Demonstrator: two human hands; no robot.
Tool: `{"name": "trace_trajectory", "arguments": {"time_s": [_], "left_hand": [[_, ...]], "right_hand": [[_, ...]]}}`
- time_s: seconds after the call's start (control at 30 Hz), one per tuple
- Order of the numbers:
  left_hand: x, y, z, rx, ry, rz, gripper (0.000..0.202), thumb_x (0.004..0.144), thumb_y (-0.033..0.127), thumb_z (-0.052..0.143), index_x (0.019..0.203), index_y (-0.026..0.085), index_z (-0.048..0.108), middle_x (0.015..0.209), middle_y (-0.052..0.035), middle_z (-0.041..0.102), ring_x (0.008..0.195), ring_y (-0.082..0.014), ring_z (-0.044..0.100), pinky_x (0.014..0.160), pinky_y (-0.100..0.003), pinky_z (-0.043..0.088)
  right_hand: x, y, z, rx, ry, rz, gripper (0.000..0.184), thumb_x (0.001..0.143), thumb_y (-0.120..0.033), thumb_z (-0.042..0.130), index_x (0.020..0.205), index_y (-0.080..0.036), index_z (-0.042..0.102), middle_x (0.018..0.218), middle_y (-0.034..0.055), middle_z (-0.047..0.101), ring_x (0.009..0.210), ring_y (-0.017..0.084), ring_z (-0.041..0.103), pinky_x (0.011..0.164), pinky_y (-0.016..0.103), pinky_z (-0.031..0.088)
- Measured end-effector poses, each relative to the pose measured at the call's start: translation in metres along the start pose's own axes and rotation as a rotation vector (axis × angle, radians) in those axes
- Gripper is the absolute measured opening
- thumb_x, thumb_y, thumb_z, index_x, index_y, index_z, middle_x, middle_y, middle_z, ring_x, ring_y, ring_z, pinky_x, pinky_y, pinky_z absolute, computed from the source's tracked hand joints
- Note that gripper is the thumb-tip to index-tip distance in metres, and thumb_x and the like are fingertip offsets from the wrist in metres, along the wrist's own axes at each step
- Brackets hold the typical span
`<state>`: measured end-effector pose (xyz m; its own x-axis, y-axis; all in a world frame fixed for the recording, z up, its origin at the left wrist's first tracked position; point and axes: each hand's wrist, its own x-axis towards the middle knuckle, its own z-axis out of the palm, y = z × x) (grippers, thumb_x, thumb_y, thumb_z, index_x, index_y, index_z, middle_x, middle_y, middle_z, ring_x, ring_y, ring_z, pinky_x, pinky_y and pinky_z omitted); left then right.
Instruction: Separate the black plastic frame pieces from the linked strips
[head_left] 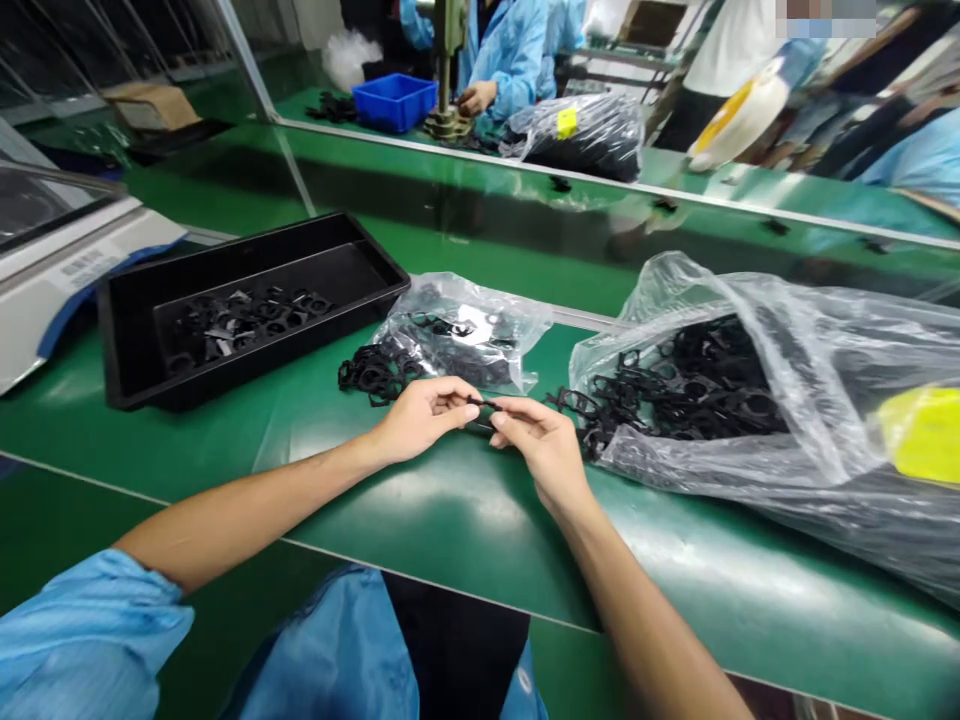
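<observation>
My left hand (424, 415) and my right hand (544, 445) meet over the green bench, both pinching a small black plastic part (481, 405) between their fingertips. Just behind them lies a loose heap of black ring-shaped parts (375, 372) spilling from a small clear bag (469, 335). To the right, a large clear bag (795, 400) holds many more black parts (675, 385), some spilling out near my right hand.
A black tray (131, 340) with several black parts stands at the left, beside a white machine (60, 270). Across a metal rail, a person in a blue coat (510, 50) works near a blue bin (394, 100) and a dark bag (577, 135).
</observation>
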<state>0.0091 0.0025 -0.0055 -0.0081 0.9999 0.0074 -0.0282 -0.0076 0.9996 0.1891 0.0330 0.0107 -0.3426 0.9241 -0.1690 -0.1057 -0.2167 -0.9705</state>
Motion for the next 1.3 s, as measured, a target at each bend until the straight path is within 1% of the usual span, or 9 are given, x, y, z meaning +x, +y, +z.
{"name": "trace_trajectory", "arguments": {"time_s": [0.2, 0.37, 0.53, 0.67, 0.77, 0.87, 1.1, 1.2, 1.3], "left_hand": [[-0.0007, -0.0028, -0.0023, 0.042, -0.006, 0.045, 0.027, 0.078, 0.036, 0.077, 0.093, 0.015, 0.073, 0.084, -0.0035, 0.071, 0.076, -0.0144, 0.065, 0.073, -0.025, 0.054], [-0.0026, -0.0020, -0.0015, 0.081, -0.008, 0.061, 0.027, 0.080, 0.039, 0.076, 0.093, 0.016, 0.073, 0.079, -0.0021, 0.068, 0.073, -0.0137, 0.063, 0.072, -0.025, 0.053], [-0.0040, -0.0012, 0.0004, 0.063, -0.011, 0.070, 0.025, 0.078, 0.039, 0.077, 0.088, 0.016, 0.071, 0.078, -0.0013, 0.068, 0.073, -0.0136, 0.063, 0.073, -0.025, 0.053], [-0.0029, -0.0038, 0.0001, 0.065, -0.006, 0.050, 0.027, 0.078, 0.040, 0.077, 0.088, 0.016, 0.071, 0.075, -0.0007, 0.068, 0.070, -0.0131, 0.062, 0.069, -0.024, 0.052], [-0.0021, -0.0057, -0.0003, 0.047, -0.008, 0.042, 0.028, 0.077, 0.040, 0.077, 0.089, 0.015, 0.072, 0.074, -0.0006, 0.067, 0.068, -0.0125, 0.061, 0.068, -0.024, 0.051], [-0.0016, -0.0054, -0.0005, 0.022, -0.013, 0.029, 0.028, 0.076, 0.040, 0.078, 0.088, 0.015, 0.072, 0.074, -0.0010, 0.068, 0.069, -0.0124, 0.061, 0.067, -0.024, 0.050], [-0.0006, -0.0023, -0.0034, 0.003, -0.053, 0.031, 0.035, 0.076, 0.047, 0.080, 0.087, 0.015, 0.071, 0.071, 0.0003, 0.064, 0.066, -0.0118, 0.059, 0.064, -0.024, 0.049], [-0.0010, -0.0030, -0.0032, 0.001, -0.044, 0.036, 0.034, 0.076, 0.046, 0.080, 0.087, 0.015, 0.071, 0.072, 0.0002, 0.065, 0.066, -0.0115, 0.059, 0.064, -0.023, 0.049], [-0.0020, -0.0037, -0.0020, 0.003, -0.022, 0.038, 0.030, 0.077, 0.042, 0.079, 0.088, 0.015, 0.072, 0.073, -0.0004, 0.066, 0.066, -0.0116, 0.058, 0.064, -0.023, 0.048]], "right_hand": [[0.0004, 0.0016, 0.0000, -0.009, -0.002, 0.004, 0.028, 0.063, -0.039, 0.090, 0.080, -0.019, 0.079, 0.063, -0.0007, 0.068, 0.053, 0.011, 0.057, 0.059, 0.029, 0.050], [0.0010, 0.0038, -0.0014, -0.034, 0.006, -0.054, 0.022, 0.067, -0.036, 0.088, 0.080, -0.020, 0.081, 0.073, 0.0005, 0.070, 0.054, 0.010, 0.055, 0.059, 0.029, 0.049], [0.0007, 0.0014, -0.0003, -0.063, 0.011, -0.104, 0.017, 0.069, -0.035, 0.086, 0.079, -0.021, 0.080, 0.074, -0.0009, 0.067, 0.051, 0.008, 0.052, 0.056, 0.029, 0.047], [0.0005, 0.0007, -0.0002, -0.011, 0.005, -0.014, 0.023, 0.066, -0.037, 0.088, 0.076, -0.020, 0.077, 0.069, -0.0014, 0.067, 0.052, 0.009, 0.053, 0.059, 0.029, 0.049], [0.0012, 0.0006, -0.0013, 0.067, -0.036, 0.081, 0.028, 0.061, -0.037, 0.091, 0.076, -0.019, 0.076, 0.066, -0.0018, 0.067, 0.054, 0.010, 0.056, 0.059, 0.028, 0.049], [0.0017, 0.0004, -0.0017, 0.137, -0.084, 0.138, 0.029, 0.058, -0.036, 0.093, 0.076, -0.019, 0.077, 0.070, -0.0006, 0.071, 0.057, 0.010, 0.058, 0.058, 0.026, 0.049], [0.0007, 0.0014, -0.0009, 0.181, -0.097, 0.118, 0.029, 0.059, -0.037, 0.094, 0.078, -0.021, 0.080, 0.078, 0.0009, 0.075, 0.060, 0.010, 0.056, 0.060, 0.028, 0.051], [0.0011, 0.0010, -0.0016, 0.168, -0.096, 0.115, 0.029, 0.059, -0.037, 0.094, 0.078, -0.021, 0.080, 0.079, 0.0010, 0.075, 0.059, 0.010, 0.056, 0.060, 0.028, 0.051], [0.0016, 0.0001, -0.0021, 0.145, -0.093, 0.109, 0.028, 0.060, -0.037, 0.093, 0.078, -0.021, 0.080, 0.073, 0.0004, 0.074, 0.058, 0.011, 0.057, 0.058, 0.028, 0.051]]}}
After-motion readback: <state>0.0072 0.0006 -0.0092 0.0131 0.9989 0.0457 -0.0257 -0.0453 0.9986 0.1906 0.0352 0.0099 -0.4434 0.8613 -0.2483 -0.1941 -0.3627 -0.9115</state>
